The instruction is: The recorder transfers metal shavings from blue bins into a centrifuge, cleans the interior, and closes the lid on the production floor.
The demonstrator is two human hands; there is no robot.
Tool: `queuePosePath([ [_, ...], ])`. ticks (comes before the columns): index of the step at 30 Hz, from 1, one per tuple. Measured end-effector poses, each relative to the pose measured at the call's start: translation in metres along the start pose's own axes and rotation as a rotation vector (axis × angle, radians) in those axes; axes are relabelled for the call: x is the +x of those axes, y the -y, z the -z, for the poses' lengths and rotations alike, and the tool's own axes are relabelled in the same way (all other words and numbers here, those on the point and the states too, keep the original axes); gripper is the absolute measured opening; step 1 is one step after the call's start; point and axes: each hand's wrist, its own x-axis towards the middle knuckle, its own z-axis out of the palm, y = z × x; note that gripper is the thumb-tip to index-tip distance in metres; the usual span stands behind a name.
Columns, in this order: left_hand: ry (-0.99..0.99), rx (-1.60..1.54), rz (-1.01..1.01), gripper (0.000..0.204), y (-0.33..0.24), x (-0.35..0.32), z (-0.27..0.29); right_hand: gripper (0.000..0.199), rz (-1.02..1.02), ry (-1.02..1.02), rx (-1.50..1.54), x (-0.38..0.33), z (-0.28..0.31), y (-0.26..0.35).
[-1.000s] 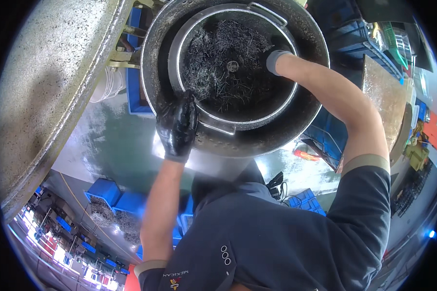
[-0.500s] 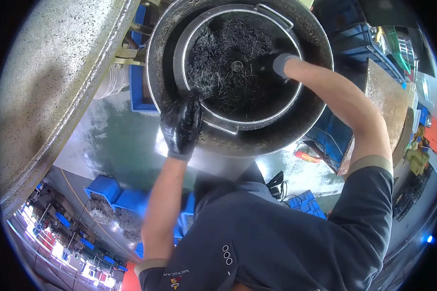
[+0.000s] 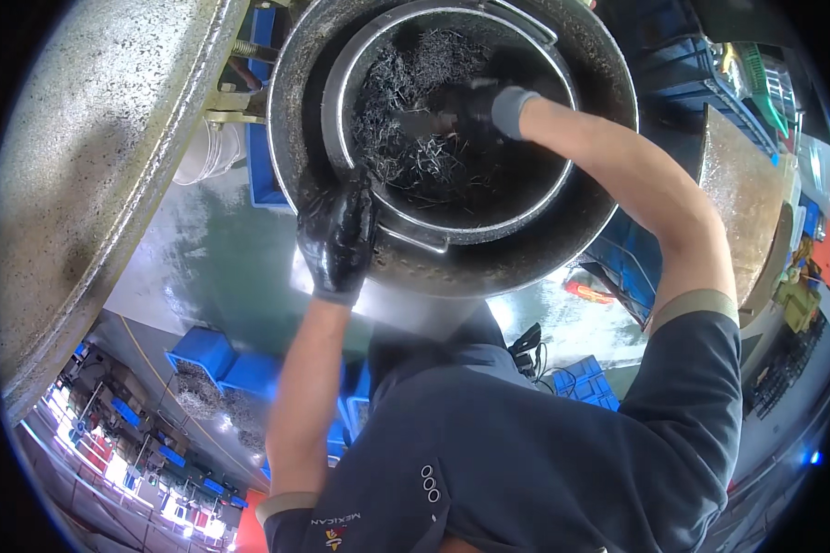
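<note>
A round metal basket with two wire handles sits inside a larger round metal drum. Many thin, dark metal pieces, like pins or wire bits, lie in the basket. My left hand, in a wet black glove, reaches over the drum's near left edge, its fingers closed on the basket's rim. Inside the basket is my right hand, in a black glove with a grey cuff, among the pieces. Its fingers are dark and smeared by motion, so their grip is hidden.
A big pale metal lid or drum fills the left side. Blue bins with metal pieces stand on the floor at lower left. To the right are a brown board or tabletop and blue crates. A white bucket stands beside the drum.
My right hand has moved left, deeper over the pieces, and the heap has shifted, with brighter pieces now showing near the middle. My left hand stays at the basket's rim.
</note>
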Motion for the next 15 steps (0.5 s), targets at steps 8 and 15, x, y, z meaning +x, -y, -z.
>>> queuePosePath([
  [8,0.064,-0.064,0.053,0.026,-0.017,0.009,0.004,0.031,0.011,0.133,-0.92,-0.018,0.005,-0.035],
  [15,0.057,0.014,-0.021,0.03,-0.01,0.01,0.001,0.04,-0.175,-0.695,-0.432,0.04,0.029,-0.046],
])
